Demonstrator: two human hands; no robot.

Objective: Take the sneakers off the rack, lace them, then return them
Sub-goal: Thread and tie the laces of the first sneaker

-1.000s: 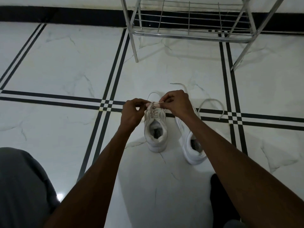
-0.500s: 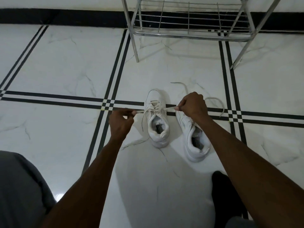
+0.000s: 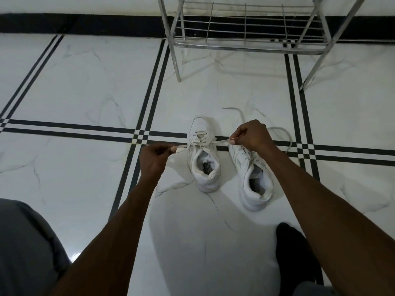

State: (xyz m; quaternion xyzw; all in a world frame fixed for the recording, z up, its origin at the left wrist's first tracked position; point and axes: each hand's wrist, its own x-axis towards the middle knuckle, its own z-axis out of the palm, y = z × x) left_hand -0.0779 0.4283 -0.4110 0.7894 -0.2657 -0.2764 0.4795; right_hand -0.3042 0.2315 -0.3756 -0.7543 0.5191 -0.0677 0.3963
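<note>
Two white sneakers stand on the marble floor, toes pointing away from me. The left sneaker (image 3: 204, 161) has its lace threaded through the eyelets. My left hand (image 3: 152, 161) pinches one end of that lace (image 3: 181, 148) and my right hand (image 3: 251, 135) pinches the other end, both pulled taut out to the sides. The right sneaker (image 3: 255, 182) lies partly under my right wrist, and its loose lace (image 3: 284, 133) trails on the floor behind my hand.
A metal shoe rack (image 3: 245, 42) stands against the wall beyond the sneakers, its lowest wire shelf bare. My grey-clad knee (image 3: 23, 242) fills the lower left, and a dark foot (image 3: 292, 248) rests at the lower right.
My hands were close together over the left sneaker's tongue. They have since moved apart sideways, drawing the lace ends tight.
</note>
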